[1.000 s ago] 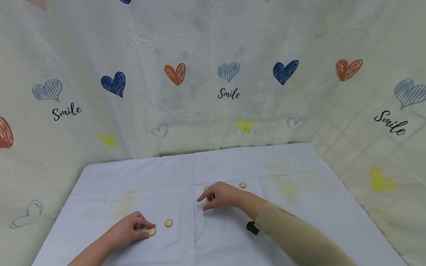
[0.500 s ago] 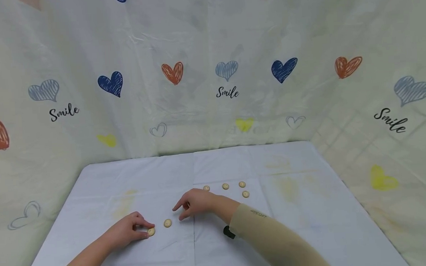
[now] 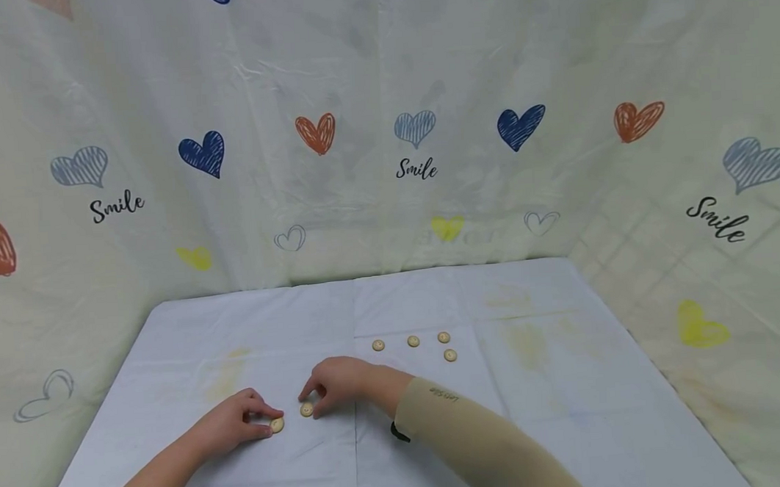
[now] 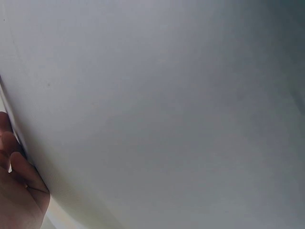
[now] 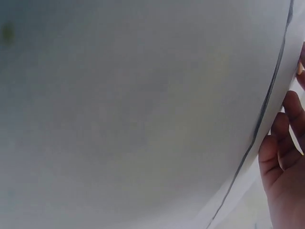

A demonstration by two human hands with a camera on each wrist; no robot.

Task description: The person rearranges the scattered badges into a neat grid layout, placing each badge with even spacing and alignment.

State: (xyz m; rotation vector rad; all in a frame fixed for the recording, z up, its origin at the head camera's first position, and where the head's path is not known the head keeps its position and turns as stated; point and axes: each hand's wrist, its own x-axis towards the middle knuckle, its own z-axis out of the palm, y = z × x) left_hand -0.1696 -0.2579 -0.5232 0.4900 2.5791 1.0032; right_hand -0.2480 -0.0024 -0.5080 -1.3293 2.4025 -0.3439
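Observation:
My left hand pinches a round, pale wooden button between thumb and forefinger, low at the white cloth on the left half of the table. Just right of it, my right hand has its thumb and forefinger on opposite sides of a second wooden button, gripping it at the cloth. In the left wrist view, part of the left hand shows at the lower left edge. The right wrist view has curled fingers of the right hand at its right edge; neither wrist view shows a button.
Beyond the right forearm lie several more buttons: one at the left, a middle button, a far right button and a nearer button. A white cloth covers the table. A heart-printed curtain hangs behind.
My right hand has moved left and toward me, away from the far row of buttons, and closed its fingertips on the button beside my left hand. The left hand has stayed in place.

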